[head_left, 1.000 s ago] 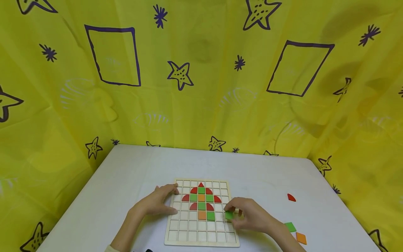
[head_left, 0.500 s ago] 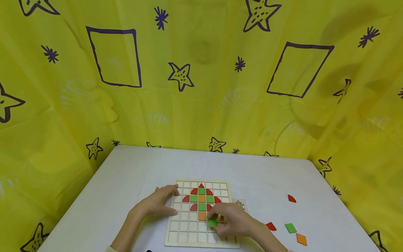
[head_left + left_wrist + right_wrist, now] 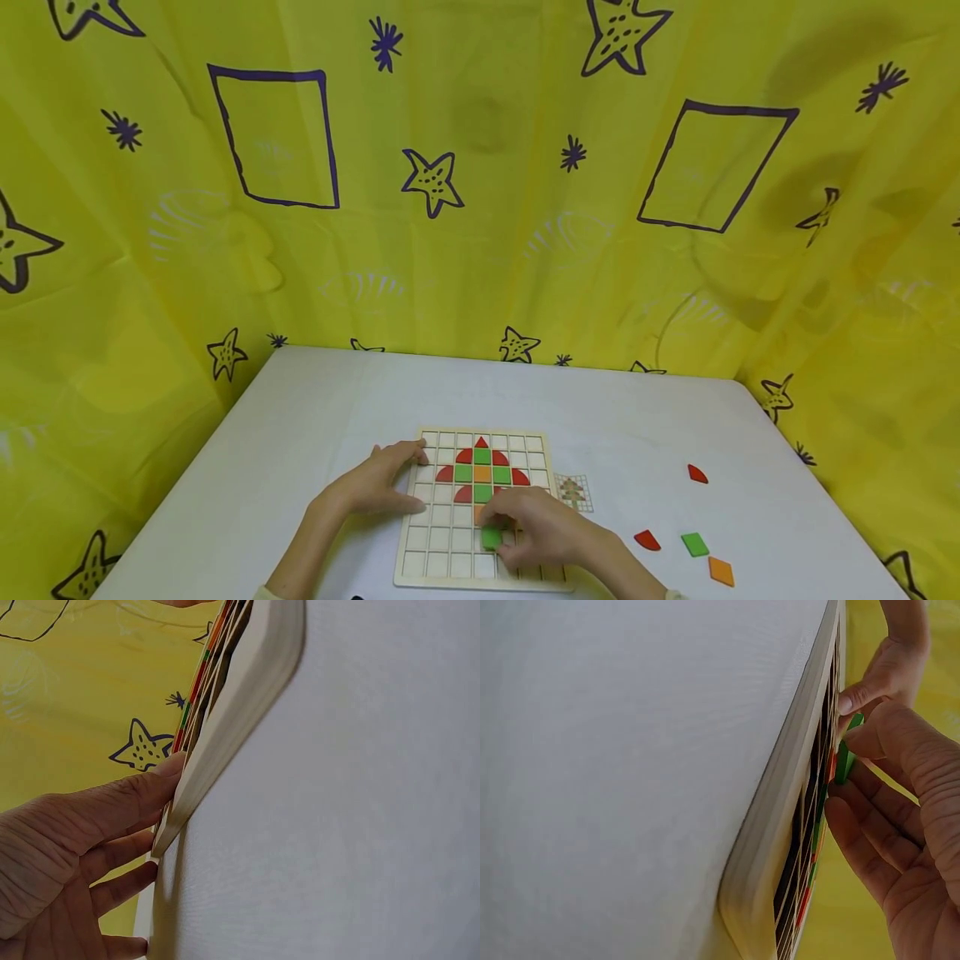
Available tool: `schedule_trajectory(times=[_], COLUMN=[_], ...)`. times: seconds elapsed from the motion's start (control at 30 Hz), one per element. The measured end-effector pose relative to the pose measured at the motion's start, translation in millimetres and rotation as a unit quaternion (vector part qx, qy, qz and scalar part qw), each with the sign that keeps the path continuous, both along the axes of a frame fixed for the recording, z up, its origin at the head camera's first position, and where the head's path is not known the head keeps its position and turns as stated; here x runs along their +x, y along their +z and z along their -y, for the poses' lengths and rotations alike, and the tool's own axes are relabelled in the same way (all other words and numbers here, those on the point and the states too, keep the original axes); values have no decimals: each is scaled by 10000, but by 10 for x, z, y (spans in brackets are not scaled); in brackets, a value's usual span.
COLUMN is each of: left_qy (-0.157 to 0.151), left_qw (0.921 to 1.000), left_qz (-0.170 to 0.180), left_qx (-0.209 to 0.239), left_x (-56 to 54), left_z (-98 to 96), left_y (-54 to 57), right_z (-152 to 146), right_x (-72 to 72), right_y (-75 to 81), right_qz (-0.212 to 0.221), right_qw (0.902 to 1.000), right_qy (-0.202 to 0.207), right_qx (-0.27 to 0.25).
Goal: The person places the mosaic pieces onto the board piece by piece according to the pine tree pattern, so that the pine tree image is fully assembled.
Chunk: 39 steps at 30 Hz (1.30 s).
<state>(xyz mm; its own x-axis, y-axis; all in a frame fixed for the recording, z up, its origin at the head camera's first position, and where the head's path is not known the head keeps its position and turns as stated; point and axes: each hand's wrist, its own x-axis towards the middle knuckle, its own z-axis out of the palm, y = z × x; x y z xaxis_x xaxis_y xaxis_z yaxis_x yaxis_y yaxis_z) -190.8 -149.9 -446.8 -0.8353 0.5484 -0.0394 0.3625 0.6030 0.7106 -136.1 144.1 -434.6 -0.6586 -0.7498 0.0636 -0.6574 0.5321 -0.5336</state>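
Observation:
A wooden grid board (image 3: 416, 562) lies on the table, with red, green and orange pieces forming a tree-like pattern in its upper and middle cells. My right hand (image 3: 546, 525) pinches a green square tile (image 3: 491, 538) between thumb and fingers, just below an orange tile in the pattern. The right wrist view has this green tile (image 3: 847, 754) tilted on edge, close over the board's face. Along the board's left side rests my left hand (image 3: 375, 485), its thumb (image 3: 161, 778) and fingers spread and touching the edge. The right hand covers part of the board's lower right.
Right of the board lies a small printed grid card (image 3: 574, 493) with a tree picture. Farther right are a red quarter-circle (image 3: 697, 473), another red quarter-circle (image 3: 647, 541), a green tile (image 3: 695, 545) and an orange tile (image 3: 721, 572). Yellow curtains (image 3: 480, 275) surround the white table.
My right hand has carried the green tile left, from the board's right edge to its lower middle. The card and a nearer red piece have come into view. The left hand stays put.

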Motion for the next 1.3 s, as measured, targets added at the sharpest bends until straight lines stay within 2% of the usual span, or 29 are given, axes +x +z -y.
schedule_trajectory(times=[0.23, 0.67, 1.07, 1.3], left_qy=[-14, -109, -166, -175], left_qw=[10000, 9998, 9996, 9996], left_qz=[-38, -130, -203, -197], left_qx=[2, 79, 126, 103], left_x=[-4, 10, 9, 12], left_z=[1, 12, 25, 28], left_y=[5, 9, 19, 13], right_z=[53, 207, 353, 347], right_x=[-37, -106, -185, -195], right_y=[21, 31, 27, 2], right_qz=[271, -116, -421, -427], right_qw=[9996, 9998, 9985, 9985], right_qy=[-42, -10, -209, -231], right_qx=[14, -141, 276, 250])
